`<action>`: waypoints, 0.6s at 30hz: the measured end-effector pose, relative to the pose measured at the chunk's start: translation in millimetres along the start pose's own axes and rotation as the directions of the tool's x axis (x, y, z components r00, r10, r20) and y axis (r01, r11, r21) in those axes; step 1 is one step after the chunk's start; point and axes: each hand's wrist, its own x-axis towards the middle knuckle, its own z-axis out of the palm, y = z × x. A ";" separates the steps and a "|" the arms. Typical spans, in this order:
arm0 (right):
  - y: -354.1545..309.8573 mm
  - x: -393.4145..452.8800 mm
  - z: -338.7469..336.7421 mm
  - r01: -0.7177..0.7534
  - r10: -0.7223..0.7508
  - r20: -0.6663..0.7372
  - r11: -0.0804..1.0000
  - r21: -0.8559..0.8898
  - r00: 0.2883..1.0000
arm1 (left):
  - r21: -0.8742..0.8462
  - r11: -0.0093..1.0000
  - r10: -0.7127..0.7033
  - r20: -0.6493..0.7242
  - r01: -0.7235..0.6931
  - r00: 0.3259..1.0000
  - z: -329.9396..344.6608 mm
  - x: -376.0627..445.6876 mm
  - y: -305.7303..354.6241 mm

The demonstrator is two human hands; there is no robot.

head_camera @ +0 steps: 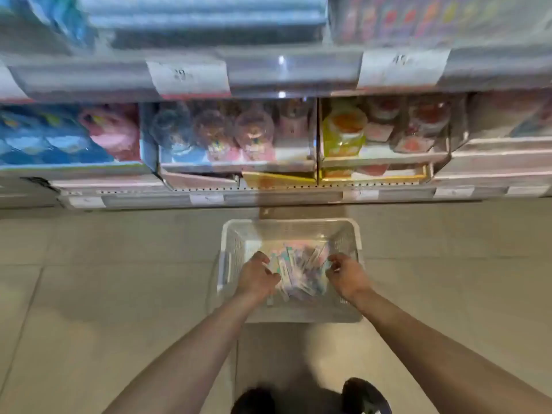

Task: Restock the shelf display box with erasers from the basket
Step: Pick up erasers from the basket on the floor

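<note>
Because the basket (291, 228) sits on the floor below the shelf (268, 198), both hands reach in; left hand (257, 279) and right hand (346, 276) curl around the erasers (298, 267), grip unclear.

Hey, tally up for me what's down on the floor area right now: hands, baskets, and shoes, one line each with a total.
Hands: 2, the left hand and right hand
White basket: 1
Dark shoes: 2, one and another
Total: 5
</note>
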 end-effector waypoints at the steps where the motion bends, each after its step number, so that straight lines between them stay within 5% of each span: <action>1: 3.5 15.1 10.8 -0.008 0.009 0.020 1.000 -0.023 1.000 | -0.007 1.000 0.004 0.008 -0.004 1.000 11.4 13.0 -3.8; 4: 12.4 62.8 38.6 -0.018 0.022 0.044 0.996 -0.083 0.999 | 0.001 0.999 -0.040 0.005 0.040 0.999 40.3 58.0 -10.8; 9: 31.2 113.8 85.8 0.059 -0.069 -0.010 0.902 -0.428 0.998 | 0.062 0.998 -0.030 0.016 0.029 0.999 83.3 107.8 -22.1; 18: 35.2 150.3 119.7 -0.027 -0.027 -0.160 0.945 -0.327 0.987 | 0.190 0.982 0.033 -0.081 -0.017 0.996 126.9 134.8 -23.3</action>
